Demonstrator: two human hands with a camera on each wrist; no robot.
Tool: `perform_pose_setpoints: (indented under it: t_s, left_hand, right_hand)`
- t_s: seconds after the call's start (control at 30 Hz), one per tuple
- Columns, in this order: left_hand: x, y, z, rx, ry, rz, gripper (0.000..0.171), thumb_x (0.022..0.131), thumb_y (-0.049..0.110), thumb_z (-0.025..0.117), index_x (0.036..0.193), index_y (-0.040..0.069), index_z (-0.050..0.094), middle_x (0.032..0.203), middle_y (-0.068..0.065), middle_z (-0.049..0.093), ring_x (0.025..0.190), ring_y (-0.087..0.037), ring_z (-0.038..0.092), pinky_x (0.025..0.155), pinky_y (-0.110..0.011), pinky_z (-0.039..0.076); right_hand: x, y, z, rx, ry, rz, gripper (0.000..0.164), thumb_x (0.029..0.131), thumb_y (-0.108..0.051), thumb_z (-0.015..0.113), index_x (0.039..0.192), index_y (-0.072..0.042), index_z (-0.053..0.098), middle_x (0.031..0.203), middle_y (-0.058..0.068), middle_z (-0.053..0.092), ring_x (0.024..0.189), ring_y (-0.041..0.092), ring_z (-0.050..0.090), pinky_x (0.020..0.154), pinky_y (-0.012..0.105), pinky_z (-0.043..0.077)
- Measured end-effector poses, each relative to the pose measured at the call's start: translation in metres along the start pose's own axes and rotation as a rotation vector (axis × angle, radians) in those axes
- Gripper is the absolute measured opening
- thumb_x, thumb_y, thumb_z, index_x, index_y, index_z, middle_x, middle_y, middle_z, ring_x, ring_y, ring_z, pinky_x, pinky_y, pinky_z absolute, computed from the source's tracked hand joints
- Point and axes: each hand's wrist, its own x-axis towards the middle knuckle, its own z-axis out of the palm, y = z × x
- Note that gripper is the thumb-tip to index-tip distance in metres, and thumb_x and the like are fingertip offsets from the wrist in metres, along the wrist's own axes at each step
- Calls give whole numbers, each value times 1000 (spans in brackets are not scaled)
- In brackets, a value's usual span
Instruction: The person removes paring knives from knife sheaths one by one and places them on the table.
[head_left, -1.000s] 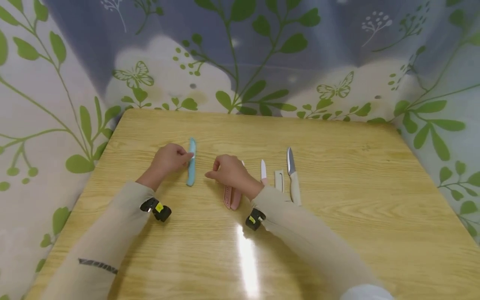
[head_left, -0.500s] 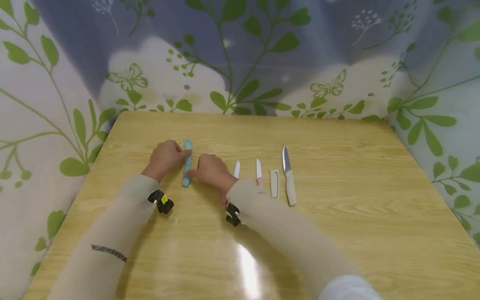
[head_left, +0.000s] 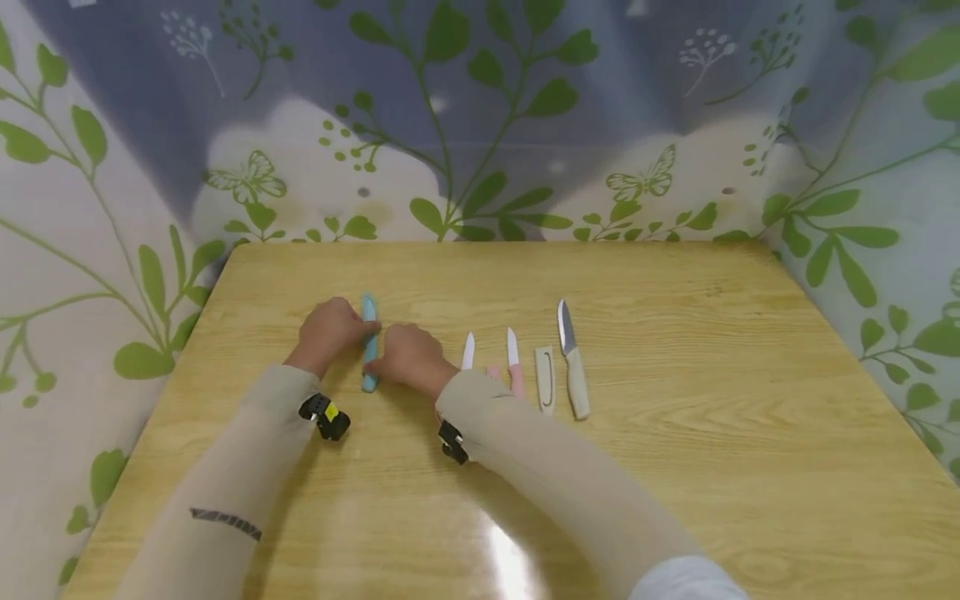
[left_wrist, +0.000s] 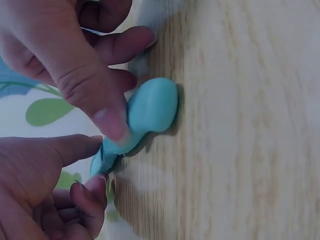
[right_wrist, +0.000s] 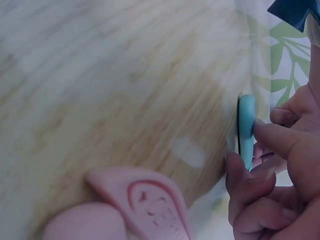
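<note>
A light-blue knife (head_left: 369,386), apparently inside its matching sheath, lies lengthwise on the wooden table at the left. Its rounded handle end (left_wrist: 155,105) points toward the person. My left hand (head_left: 328,333) pinches the far part between thumb and finger. Nearer the handle end, my right hand (head_left: 411,358) pinches the same knife with thumb and curled fingers. In the right wrist view the blue handle (right_wrist: 246,114) stands beside both hands, its far part hidden behind fingers.
Right of the hands lie a white-bladed knife (head_left: 468,348) partly under the right sleeve, a pink-handled knife (head_left: 515,371), a beige sheath (head_left: 545,379) and a beige-handled knife (head_left: 576,379). A pink sheath (right_wrist: 155,200) lies near the right wrist. Leaf-patterned cloth (head_left: 480,200) surrounds the table.
My right hand has moved left from above the pink knife and sheath to the near part of the blue knife and now pinches it. My left hand keeps its hold. The head view has shifted slightly.
</note>
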Motion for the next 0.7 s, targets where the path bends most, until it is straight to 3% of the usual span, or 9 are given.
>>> perform_pose_setpoints:
  t_s: [0.13, 0.2, 0.43, 0.5, 0.6, 0.7]
  left_hand:
    - [0, 4, -2, 38, -59, -3, 38, 84, 39, 61, 68, 5, 51, 71, -9, 48, 63, -22, 45, 50, -30, 37]
    - [2, 4, -1, 34, -74, 15, 39, 83, 38, 61, 64, 7, 49, 67, -7, 46, 61, -21, 44, 51, -29, 37]
    - [4, -7, 1, -122, -86, 72, 51, 86, 35, 63, 44, 13, 44, 46, 6, 35, 52, -14, 37, 52, -28, 34]
    - [3, -9, -1, -190, -100, 79, 46, 88, 32, 63, 49, 9, 53, 47, 6, 45, 54, -14, 41, 55, -28, 36]
    - [1, -10, -6, -286, -119, 71, 38, 90, 31, 63, 70, 0, 67, 58, 2, 63, 63, -13, 51, 60, -27, 40]
    - [-3, -8, -12, -387, -144, 74, 36, 92, 30, 63, 90, -5, 69, 70, -2, 72, 69, -11, 59, 63, -25, 45]
  right_hand:
    - [-2, -1, 0, 18, -11, -4, 34, 81, -31, 73, 58, -14, 54, 48, -4, 48, 43, 8, 43, 38, 20, 33]
    - [-3, -2, 0, 27, -16, -5, 29, 81, -27, 71, 60, -14, 56, 49, -5, 48, 44, 8, 45, 39, 20, 34]
    - [-8, -4, 0, 45, -36, -30, 24, 84, -24, 68, 71, -13, 51, 56, -3, 47, 49, 9, 45, 42, 20, 34]
    - [-9, -3, 0, 57, -37, -36, 25, 84, -24, 67, 69, -14, 49, 57, -3, 47, 49, 9, 45, 42, 20, 34]
    - [-11, -1, -1, 99, -26, -37, 31, 84, -23, 67, 62, -15, 47, 55, -4, 47, 46, 8, 42, 40, 19, 33]
    - [-15, 2, -4, 145, 1, -28, 34, 83, -22, 67, 58, -15, 46, 50, -4, 44, 42, 8, 38, 38, 20, 29]
